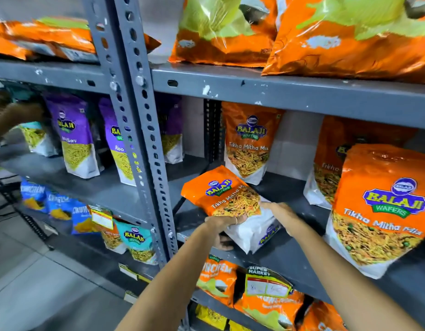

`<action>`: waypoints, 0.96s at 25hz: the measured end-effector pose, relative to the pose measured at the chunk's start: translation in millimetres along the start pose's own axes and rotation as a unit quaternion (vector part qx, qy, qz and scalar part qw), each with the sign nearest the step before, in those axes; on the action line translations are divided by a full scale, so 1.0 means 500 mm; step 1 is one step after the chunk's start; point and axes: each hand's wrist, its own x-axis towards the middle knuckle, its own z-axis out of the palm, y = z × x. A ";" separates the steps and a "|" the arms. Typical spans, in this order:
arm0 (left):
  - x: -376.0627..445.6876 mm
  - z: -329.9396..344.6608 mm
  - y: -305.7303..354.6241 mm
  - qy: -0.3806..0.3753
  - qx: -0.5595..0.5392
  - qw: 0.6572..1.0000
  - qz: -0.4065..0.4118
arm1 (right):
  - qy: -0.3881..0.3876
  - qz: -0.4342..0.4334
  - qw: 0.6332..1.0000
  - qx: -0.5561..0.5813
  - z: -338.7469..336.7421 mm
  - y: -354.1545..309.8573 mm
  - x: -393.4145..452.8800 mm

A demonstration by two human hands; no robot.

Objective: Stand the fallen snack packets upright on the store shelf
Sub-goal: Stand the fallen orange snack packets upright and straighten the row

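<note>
An orange Tikha Mitha Mix packet (pixel 227 197) is tilted to the left above the front of the grey middle shelf (pixel 290 256). My left hand (pixel 224 229) grips its white bottom from the left and below. My right hand (pixel 282 215) holds the same end from the right. Behind it, one packet of the same kind (pixel 251 142) stands upright at the back. A large one (pixel 383 206) stands at the front right, with another (pixel 326 173) partly hidden behind it.
A perforated grey upright post (pixel 144 130) separates two bays. Purple packets (pixel 75 134) stand in the left bay, where another person's arm (pixel 13 115) reaches in. Large orange bags (pixel 350 37) lie on the shelf above. More packets (pixel 266 290) fill the shelf below.
</note>
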 end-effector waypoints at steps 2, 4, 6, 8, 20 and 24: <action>0.000 -0.005 -0.008 -0.010 -0.001 1.000 0.008 | -0.011 0.006 1.000 -0.002 0.000 0.000 -0.013; -0.010 -0.009 -0.023 -0.013 -0.016 0.999 0.025 | -0.027 0.017 0.999 0.003 -0.003 0.003 -0.033; -0.029 -0.009 -0.038 0.004 -0.011 0.999 0.048 | -0.054 0.024 0.998 0.012 -0.009 0.011 -0.053; -0.052 -0.006 -0.055 0.030 0.000 0.997 0.067 | -0.076 0.031 0.997 0.011 -0.019 0.024 -0.078; -0.175 0.003 -0.133 0.019 -0.022 0.963 0.269 | -0.166 -0.067 0.981 0.072 -0.082 0.085 -0.221; -0.186 0.004 -0.110 0.037 0.009 0.943 0.329 | -0.129 -0.134 0.979 0.080 -0.100 0.083 -0.246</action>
